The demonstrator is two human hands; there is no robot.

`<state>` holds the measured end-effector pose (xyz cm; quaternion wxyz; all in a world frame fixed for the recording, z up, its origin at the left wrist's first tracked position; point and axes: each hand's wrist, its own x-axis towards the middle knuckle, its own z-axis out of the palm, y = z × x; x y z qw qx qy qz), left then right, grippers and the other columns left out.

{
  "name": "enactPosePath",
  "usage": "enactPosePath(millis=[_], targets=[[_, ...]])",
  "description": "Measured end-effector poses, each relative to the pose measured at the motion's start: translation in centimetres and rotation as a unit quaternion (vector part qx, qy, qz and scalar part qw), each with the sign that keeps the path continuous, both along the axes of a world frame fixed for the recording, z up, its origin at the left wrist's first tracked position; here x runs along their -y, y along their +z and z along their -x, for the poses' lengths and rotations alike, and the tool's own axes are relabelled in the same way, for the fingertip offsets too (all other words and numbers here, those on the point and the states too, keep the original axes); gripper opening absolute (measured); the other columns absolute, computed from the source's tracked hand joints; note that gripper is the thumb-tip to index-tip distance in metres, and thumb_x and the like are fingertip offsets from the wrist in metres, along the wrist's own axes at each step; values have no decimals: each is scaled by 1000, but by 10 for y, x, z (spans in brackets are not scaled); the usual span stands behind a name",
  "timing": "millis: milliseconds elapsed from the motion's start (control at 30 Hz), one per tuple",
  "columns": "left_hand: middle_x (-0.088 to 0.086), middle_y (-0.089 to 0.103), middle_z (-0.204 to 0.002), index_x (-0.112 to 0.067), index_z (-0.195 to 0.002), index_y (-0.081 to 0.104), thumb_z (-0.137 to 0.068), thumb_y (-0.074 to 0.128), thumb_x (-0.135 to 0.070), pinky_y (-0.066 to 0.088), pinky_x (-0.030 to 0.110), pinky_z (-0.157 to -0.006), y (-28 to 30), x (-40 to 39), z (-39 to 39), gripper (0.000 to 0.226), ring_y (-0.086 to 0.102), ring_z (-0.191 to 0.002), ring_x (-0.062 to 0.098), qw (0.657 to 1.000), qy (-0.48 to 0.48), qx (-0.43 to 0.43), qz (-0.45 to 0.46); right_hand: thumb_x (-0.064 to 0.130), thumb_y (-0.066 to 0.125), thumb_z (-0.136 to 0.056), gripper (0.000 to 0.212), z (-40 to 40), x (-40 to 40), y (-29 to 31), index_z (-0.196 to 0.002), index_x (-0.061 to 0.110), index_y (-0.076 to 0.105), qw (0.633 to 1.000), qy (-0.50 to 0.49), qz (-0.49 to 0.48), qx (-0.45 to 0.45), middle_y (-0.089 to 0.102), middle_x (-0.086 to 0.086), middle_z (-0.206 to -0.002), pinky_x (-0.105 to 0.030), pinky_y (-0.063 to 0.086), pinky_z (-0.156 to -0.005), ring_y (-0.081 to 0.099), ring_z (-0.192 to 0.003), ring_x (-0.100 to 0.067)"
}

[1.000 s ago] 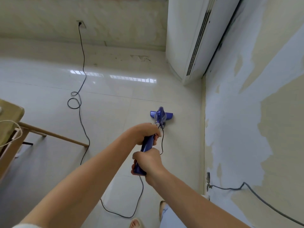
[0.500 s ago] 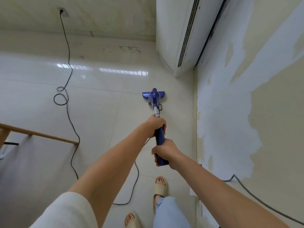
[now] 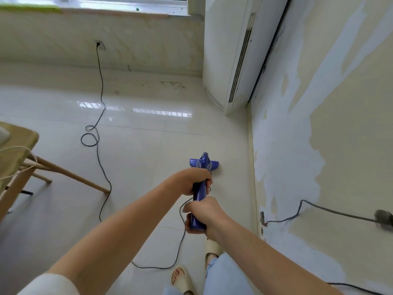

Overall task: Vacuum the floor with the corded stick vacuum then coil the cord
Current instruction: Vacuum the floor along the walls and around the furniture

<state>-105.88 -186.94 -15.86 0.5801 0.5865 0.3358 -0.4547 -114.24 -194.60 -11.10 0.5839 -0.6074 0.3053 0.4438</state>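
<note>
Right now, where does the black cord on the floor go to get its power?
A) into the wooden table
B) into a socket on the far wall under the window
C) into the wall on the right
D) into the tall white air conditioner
B: the black cord runs from the vacuum across the floor, loops once, then climbs the far wall into the socket.

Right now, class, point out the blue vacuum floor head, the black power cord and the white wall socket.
blue vacuum floor head [image 3: 203, 163], head view, centre hump.
black power cord [image 3: 89, 139], head view, floor loop.
white wall socket [image 3: 100, 45], head view, plate.
</note>
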Motion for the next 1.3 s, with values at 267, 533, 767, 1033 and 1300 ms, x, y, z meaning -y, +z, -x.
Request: enactPosePath(millis=[267, 533, 767, 1033, 1300], targets=[[1, 46, -48, -9, -76, 46, -88, 48, -5, 39, 18, -48, 9, -43, 65, 13, 41, -39, 10, 993, -106, -28, -40, -7, 54, -85, 15, 77, -61, 12, -95, 2, 49, 993, -93, -59, -42, 50, -10, -69, -28, 52, -47, 52, -51, -17], [2, 47, -47, -8, -78, 48, -91, 48, -6, 36, 18, -57, 4, -62, 59, 13, 39, -52, 10, 989, -134, -8, -69, -10, 50, -84, 15, 77, -90, 8, -89, 4, 47, 987, -134, -79, -25, 48, -11, -68, -26, 52, -46, 50, -54, -19], [3, 47, -56, -8, -85, 47, -95, 45, -9, 37, 21, -55, -6, -56, 22, 10, 40, -55, 13, 990, -111, 39, -73, -10, 50, -84, 15, 34, -83, -11, -92, 3, 47, 994, -105, -43, -7, 50, -12, -71, -27, 51, -47, 52, -56, -19], [8, 49, -64, -9, -85, 45, -95, 45, -9, 44, 27, -58, -21, -13, -78, 10, 44, -53, 17, 986, -116, 85, -91, -14, 48, -84, 21, -71, -34, -37, -85, 7, 43, 994, -104, -31, -14, 45, -10, -67, -28, 45, -48, 45, -54, -19], [9, 50, -67, -7, -108, 43, -96, 48, -8, 45, 29, -50, -28, 31, -209, 13, 47, -54, 17, 990, -51, 102, -83, -11, 50, -83, 21, -212, 15, -62, -80, 8, 42, 999, -41, -16, -10, 46, -10, -61, -29, 45, -48, 46, -48, -21]])
